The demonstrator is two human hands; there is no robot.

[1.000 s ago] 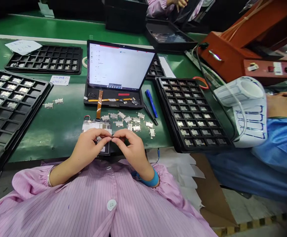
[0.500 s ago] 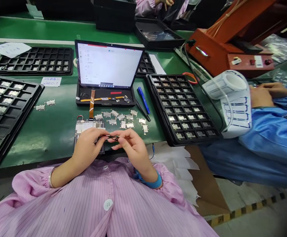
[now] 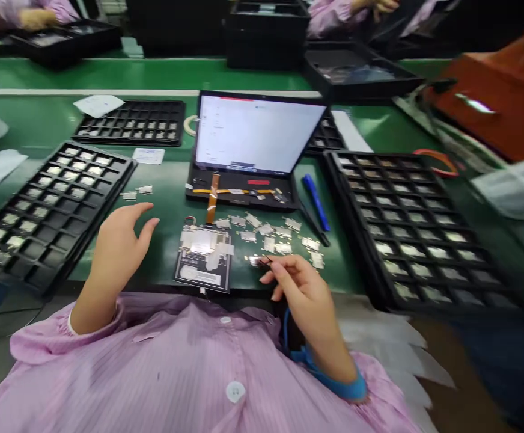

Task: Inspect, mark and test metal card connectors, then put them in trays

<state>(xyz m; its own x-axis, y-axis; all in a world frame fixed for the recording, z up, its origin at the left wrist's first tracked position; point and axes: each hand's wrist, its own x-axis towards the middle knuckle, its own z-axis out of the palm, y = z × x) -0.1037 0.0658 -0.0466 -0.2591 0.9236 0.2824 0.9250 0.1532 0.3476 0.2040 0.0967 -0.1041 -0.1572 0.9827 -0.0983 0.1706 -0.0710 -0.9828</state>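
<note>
Small metal part (image 3: 256, 260): pinched between thumb and forefinger of your right hand (image 3: 304, 288), low over the bench (image 3: 172, 180). It is at the near edge of the loose parts (image 3: 271, 231), just right of the circuit board (image 3: 204, 255). Your left hand (image 3: 120, 243) is spread and empty, hovering between the board and the left tray (image 3: 50, 204). Judgement: grip lightly by the part's edges, and hold it apart from the scatter so nothing is knocked.
</note>
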